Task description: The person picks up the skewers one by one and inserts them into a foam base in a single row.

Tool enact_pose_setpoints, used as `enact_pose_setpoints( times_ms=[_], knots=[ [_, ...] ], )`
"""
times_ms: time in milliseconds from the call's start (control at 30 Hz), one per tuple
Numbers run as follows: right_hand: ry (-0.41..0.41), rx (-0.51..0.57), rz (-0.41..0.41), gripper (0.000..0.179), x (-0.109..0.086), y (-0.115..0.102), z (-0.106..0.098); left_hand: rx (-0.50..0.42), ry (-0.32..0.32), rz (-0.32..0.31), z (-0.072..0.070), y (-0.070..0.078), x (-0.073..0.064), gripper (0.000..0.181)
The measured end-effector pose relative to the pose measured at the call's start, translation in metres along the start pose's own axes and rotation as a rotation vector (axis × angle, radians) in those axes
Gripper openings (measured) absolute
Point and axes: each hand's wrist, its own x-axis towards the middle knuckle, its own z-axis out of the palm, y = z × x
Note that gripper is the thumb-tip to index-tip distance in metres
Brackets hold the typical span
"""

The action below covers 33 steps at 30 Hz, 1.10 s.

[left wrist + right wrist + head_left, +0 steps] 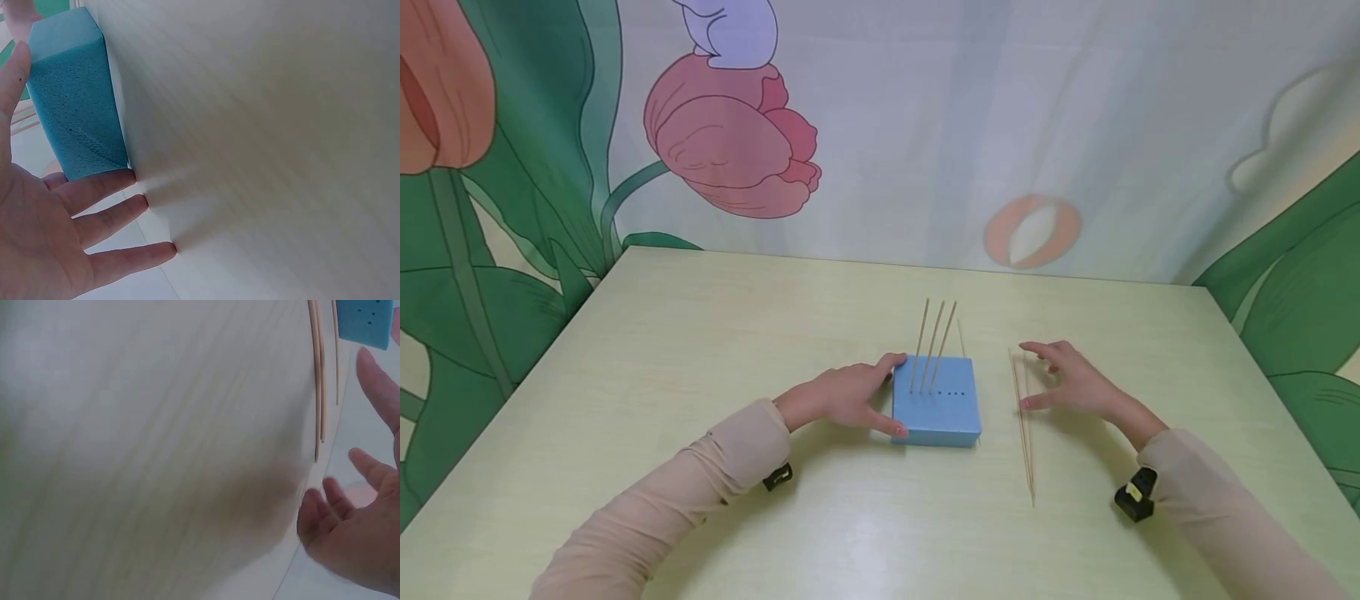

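A blue foam block point(934, 421) lies flat on the table, with three thin wooden sticks point(934, 350) standing in holes in its top, tilted slightly right. More small holes run in a row beside them. My left hand point(856, 397) holds the block at its left side, thumb at the near edge and index finger at the far edge. The other left fingers point(134, 259) are stretched out, tips at the table. To the right of the block, loose sticks point(317, 381) lie on the table. Over their far part hovers my right hand point(1071, 383), thumb and index finger spread apart, nothing between them.
Another stick point(961, 337) lies partly hidden behind the block. The pale wooden table point(737, 308) ends at a curtain point(895, 150) printed with flowers at the back. Both wrists carry small black devices point(1137, 496) under beige sleeves.
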Motion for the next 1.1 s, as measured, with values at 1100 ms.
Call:
enact_pose_setpoints(
  times_ms=[1100],
  knots=[
    [-0.126,-0.149,0.079,0.101,0.014,0.005,-0.005,0.006,-0.009,-0.005,0.000,-0.002,0.001,0.105]
  ],
)
